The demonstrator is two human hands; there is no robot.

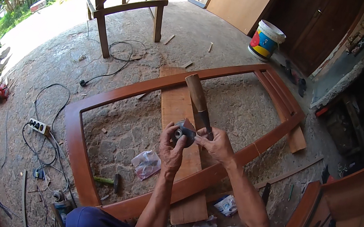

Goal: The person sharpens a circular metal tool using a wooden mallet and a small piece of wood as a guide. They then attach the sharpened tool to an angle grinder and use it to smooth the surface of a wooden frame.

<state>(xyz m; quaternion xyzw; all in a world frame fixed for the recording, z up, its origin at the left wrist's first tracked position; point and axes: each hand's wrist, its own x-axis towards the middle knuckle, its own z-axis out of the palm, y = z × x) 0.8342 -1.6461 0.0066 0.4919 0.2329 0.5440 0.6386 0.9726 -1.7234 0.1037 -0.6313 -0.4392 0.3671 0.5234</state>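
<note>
My left hand (171, 148) is closed around a small round dark piece (184, 135) with a pale ringed hole; its exact kind is unclear. My right hand (216, 144) has its fingertips against the right side of that piece. A tool with a thick wooden handle (198, 93) and a dark lower part runs down into my right hand, which grips it. Both hands are above a plank (178, 105) and a reddish-brown wooden frame (83, 155) lying on the floor. Inside the frame are a clear plastic bag (146, 164) and a hammer (116, 183) with a green handle.
At the left lie a white power strip (39, 126) and tangled black cables. A power tool (60, 203) stands by my left knee. A wooden stand (127, 8) and a paint bucket (266, 41) are farther off. Reddish-brown woodwork (342, 222) fills the lower right.
</note>
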